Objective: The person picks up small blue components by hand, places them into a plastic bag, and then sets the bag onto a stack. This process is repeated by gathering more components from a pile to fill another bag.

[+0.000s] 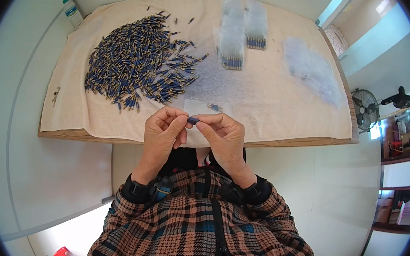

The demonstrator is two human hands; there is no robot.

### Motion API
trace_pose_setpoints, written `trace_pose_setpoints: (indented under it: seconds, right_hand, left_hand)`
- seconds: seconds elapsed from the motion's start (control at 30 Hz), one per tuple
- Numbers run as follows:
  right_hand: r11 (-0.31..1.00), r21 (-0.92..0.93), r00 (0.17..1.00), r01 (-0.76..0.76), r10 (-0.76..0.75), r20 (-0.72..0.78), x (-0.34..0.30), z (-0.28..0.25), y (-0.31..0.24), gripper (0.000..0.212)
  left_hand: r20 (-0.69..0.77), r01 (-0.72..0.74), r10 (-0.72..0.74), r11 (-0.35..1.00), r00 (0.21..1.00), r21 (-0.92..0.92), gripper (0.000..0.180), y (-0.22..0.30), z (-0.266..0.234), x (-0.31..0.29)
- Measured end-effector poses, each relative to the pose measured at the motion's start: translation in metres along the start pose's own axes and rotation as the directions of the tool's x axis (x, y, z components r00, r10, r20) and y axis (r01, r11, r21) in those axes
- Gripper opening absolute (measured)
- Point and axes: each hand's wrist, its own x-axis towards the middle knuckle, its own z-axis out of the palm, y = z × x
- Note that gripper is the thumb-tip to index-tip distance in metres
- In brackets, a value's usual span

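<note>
Close to the table's near edge, my left hand [166, 127] and my right hand [222, 138] meet over one small dark blue cylinder [193, 120]. Thumbs and fingertips of both hands pinch it from either side, hiding its ends. Just beyond my fingers a clear plastic bag [190, 105] lies flat, with a couple of blue-and-gold cylinders [214, 107] on or in it. To the left, a large heap of the same blue-and-gold cylinders [130, 56] spreads over the cloth, some pieces straying toward the middle.
Clear bags holding rows of cylinders [232, 61] lie at the far middle. More clear bags [314, 72] are stacked at the right. A beige cloth [275, 117] covers the wooden table [307, 142]. A bottle [72, 12] stands far left; a fan [364, 110] is beyond the right edge.
</note>
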Motion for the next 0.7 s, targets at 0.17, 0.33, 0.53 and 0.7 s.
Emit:
trace_pose_setpoints:
  seconds: [0.17, 0.33, 0.53, 0.7]
  right_hand:
    - [0.995, -0.091, 0.999, -0.047, 0.047, 0.000, -0.015, -0.014, -0.002, 0.012]
    - [0.992, -0.128, 1.000, 0.010, -0.012, -0.015, -0.026, -0.029, -0.004, 0.013]
    - [0.996, -0.090, 0.996, 0.006, -0.014, -0.088, -0.032, -0.039, -0.006, 0.012]
    - [0.987, -0.144, 0.995, -0.072, 0.060, -0.085, -0.025, -0.058, -0.021, 0.010]
  left_hand:
    - [0.045, 0.053, -0.056, 0.997, 0.997, 0.057, 0.014, -0.007, -0.002, -0.002]
    - [0.113, 0.131, -0.131, 0.991, 0.985, 0.015, 0.015, -0.015, 0.006, -0.002]
    - [0.146, 0.163, -0.159, 0.987, 0.976, -0.012, 0.014, -0.025, 0.018, -0.002]
    - [0.153, -0.090, 0.027, 0.903, 0.988, 0.420, 0.012, -0.023, 0.020, 0.003]
